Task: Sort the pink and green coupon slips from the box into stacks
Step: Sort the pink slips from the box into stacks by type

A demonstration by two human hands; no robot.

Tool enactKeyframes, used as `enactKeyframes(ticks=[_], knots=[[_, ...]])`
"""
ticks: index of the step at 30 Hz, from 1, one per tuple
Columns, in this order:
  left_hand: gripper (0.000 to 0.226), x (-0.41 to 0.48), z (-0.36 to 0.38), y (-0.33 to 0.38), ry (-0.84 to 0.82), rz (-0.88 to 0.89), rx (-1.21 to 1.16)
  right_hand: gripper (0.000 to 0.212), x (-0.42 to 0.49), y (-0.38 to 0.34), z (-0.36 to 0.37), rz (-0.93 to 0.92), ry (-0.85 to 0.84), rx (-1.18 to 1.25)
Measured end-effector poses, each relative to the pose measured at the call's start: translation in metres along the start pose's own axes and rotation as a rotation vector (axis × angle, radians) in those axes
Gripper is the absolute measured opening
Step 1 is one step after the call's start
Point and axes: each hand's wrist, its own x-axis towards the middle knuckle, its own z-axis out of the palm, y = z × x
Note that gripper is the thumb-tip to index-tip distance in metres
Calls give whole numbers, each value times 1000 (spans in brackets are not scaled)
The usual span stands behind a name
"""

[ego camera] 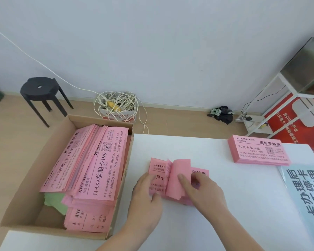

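A small bundle of pink slips lies on the white table in front of me. My left hand holds its left end, thumb under the edge. My right hand grips the right end and bends several slips up and over into a curl. At the left, a cardboard box holds leaning piles of pink slips, and a few green slips show beneath them. A neat stack of pink slips sits at the table's far right.
A grey printed sheet lies along the table's right edge. On the floor behind are a black stool, a small box of tangled white cord, a white metal rack and a red sign.
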Motion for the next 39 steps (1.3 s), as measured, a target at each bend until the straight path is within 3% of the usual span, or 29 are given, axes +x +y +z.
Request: enactKeyframes(ticks=[4,8,10,13,16,18,21,24,29,34,39], knots=[[56,0,0,14,26,-106,-210,58,4,-6,3,2,-12,-84],[59,1,1,16,106,-130,-254,67,6,1,4,-23,-22,-101],[54,-1,0,20,71,-94,-237,72,6,3,5,-26,-18,-90],[54,-11,3,26,-101,46,-35,76,5,-1,4,-27,-22,-87],[78,-24,19,9,-260,226,304,73,6,-5,0,10,-56,-36],[85,-28,24,-1,-293,258,368,67,4,-5,-2,9,-62,-20],[74,-26,24,-1,-249,256,248,49,1,-4,-2,-21,-37,-57],[63,-20,18,1,-50,100,114,35,1,-5,0,-43,-18,-86],[68,-17,4,5,19,-207,-117,48,2,-1,3,-35,-6,-95],[62,-18,-1,4,97,-220,-195,59,0,0,3,-37,2,-76],[50,-14,-6,19,48,-143,-264,63,-1,-3,2,-37,-13,-69]])
